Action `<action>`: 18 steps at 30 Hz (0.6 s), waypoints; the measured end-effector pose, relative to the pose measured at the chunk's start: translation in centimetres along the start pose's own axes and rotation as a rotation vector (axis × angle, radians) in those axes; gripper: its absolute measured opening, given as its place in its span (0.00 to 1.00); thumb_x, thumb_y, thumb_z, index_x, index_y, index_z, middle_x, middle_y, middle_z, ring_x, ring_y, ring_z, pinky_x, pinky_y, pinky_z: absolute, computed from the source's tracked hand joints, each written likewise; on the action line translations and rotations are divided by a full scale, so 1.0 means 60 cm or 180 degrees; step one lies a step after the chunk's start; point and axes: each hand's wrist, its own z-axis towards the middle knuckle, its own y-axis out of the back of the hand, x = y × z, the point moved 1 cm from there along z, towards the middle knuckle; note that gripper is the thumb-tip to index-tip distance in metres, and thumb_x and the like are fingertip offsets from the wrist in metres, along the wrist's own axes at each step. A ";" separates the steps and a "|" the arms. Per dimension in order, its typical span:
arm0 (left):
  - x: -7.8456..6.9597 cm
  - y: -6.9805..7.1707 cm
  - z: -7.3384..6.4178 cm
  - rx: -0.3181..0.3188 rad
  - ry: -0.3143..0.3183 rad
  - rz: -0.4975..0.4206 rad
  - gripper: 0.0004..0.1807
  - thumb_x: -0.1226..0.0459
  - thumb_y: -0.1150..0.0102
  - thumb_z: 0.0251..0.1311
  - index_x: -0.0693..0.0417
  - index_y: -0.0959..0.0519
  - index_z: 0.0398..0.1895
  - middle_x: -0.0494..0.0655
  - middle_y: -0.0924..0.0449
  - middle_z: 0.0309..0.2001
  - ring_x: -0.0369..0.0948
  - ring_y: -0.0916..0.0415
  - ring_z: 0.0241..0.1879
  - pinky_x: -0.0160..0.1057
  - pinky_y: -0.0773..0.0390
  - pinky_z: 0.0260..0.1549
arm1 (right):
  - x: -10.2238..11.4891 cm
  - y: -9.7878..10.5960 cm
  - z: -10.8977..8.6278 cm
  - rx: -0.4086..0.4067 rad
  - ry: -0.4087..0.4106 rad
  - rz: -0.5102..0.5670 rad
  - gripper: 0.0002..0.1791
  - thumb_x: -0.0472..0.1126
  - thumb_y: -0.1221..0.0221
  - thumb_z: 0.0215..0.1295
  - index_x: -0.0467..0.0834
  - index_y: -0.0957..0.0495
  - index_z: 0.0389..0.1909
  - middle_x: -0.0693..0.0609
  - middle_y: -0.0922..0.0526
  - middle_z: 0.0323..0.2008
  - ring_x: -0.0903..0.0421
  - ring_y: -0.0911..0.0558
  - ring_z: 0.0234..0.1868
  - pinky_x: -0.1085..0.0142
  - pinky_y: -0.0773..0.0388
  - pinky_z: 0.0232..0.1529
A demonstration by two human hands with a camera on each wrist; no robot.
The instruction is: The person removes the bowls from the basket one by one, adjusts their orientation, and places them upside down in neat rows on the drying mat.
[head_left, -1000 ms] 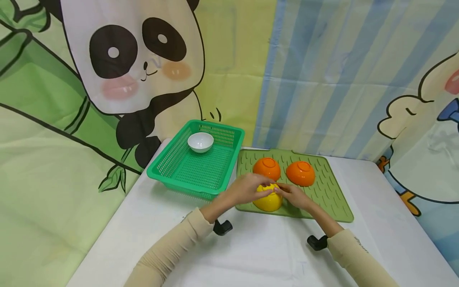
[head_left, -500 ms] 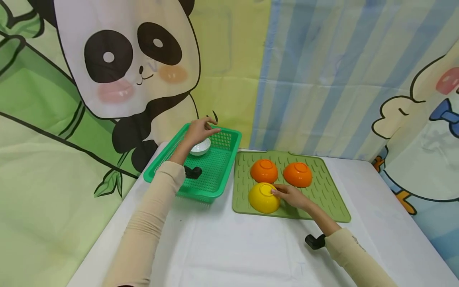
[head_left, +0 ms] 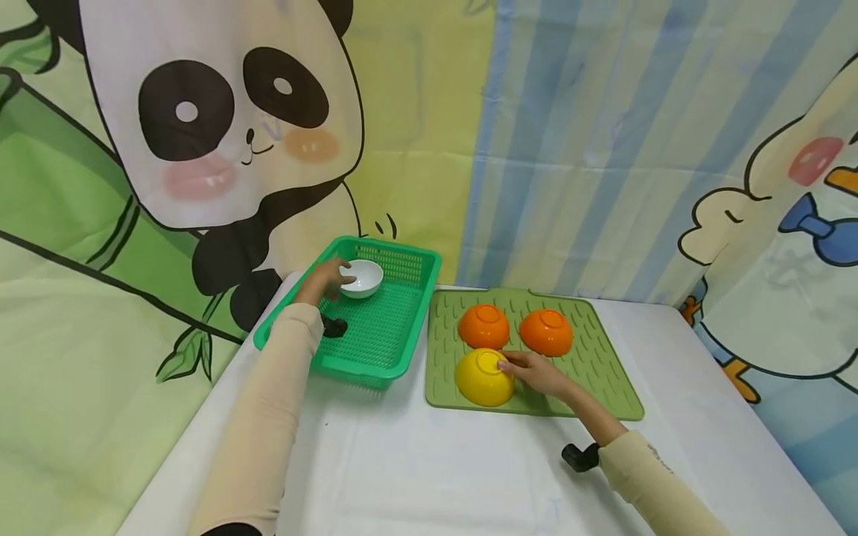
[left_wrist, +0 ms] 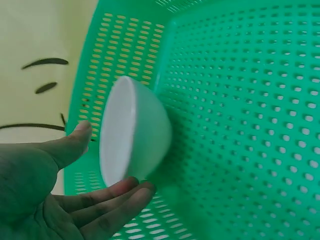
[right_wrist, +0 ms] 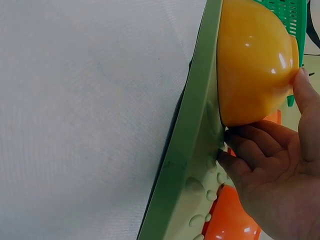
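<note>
In the head view my left hand (head_left: 325,280) reaches into the green basket (head_left: 363,370) at the white bowl (head_left: 365,281). The left wrist view shows the fingers touching the bowl's outer side, near its rim, while the thumb stands apart from it. My right hand (head_left: 536,372) touches the yellow bowl (head_left: 481,381), which lies upside down on the green mat (head_left: 603,387). In the right wrist view the thumb is on the bowl's foot and the extended fingers lie along its side. Two orange bowls (head_left: 546,333) stand upside down behind the yellow one.
The white table (head_left: 429,469) bears the basket on the left and the mat on the right. A printed curtain (head_left: 550,149) hangs close behind both. The basket's perforated wall rises around the white bowl.
My left hand has left the yellow bowl, moving left over the basket and then down to the white bowl. The right hand has stayed at the yellow bowl.
</note>
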 end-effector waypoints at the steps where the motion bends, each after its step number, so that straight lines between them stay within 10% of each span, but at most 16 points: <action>1: 0.026 -0.004 0.030 0.0028 -0.0024 -0.0040 0.32 0.56 0.49 0.65 0.55 0.46 0.69 0.69 0.42 0.60 0.55 0.24 0.38 0.46 0.20 0.30 | 0.000 -0.001 0.000 -0.0009 0.0005 -0.0010 0.33 0.55 0.50 0.66 0.36 0.35 0.63 0.40 0.28 0.58 0.43 0.30 0.59 0.48 0.32 0.55; 4: 0.117 -0.019 0.128 0.0098 -0.0109 -0.0311 0.31 0.54 0.50 0.65 0.51 0.43 0.68 0.68 0.41 0.59 0.53 0.24 0.35 0.46 0.21 0.30 | 0.001 -0.004 0.001 -0.0018 0.0012 -0.0013 0.32 0.55 0.50 0.67 0.36 0.35 0.63 0.41 0.28 0.57 0.43 0.30 0.59 0.48 0.32 0.55; 7: 0.168 -0.032 0.176 0.0171 -0.0131 -0.0714 0.32 0.53 0.48 0.64 0.49 0.43 0.68 0.69 0.39 0.55 0.53 0.24 0.33 0.47 0.21 0.29 | 0.002 -0.008 0.002 -0.0006 0.0027 -0.0006 0.32 0.55 0.50 0.67 0.37 0.34 0.63 0.41 0.27 0.57 0.44 0.30 0.58 0.48 0.32 0.54; 14: 0.062 -0.030 0.003 0.0273 0.0083 -0.1322 0.32 0.60 0.58 0.70 0.59 0.55 0.72 0.71 0.44 0.58 0.57 0.27 0.45 0.48 0.24 0.43 | 0.006 -0.009 -0.001 0.0001 0.0008 -0.0003 0.32 0.55 0.50 0.67 0.37 0.35 0.63 0.42 0.27 0.57 0.45 0.29 0.58 0.49 0.32 0.55; 18: 0.027 -0.027 -0.039 0.0388 -0.0001 -0.1573 0.32 0.63 0.62 0.71 0.64 0.60 0.71 0.73 0.50 0.62 0.61 0.34 0.54 0.50 0.30 0.52 | 0.005 -0.003 -0.003 -0.0003 0.0050 -0.0031 0.32 0.54 0.51 0.67 0.36 0.35 0.63 0.40 0.27 0.57 0.44 0.29 0.58 0.48 0.31 0.54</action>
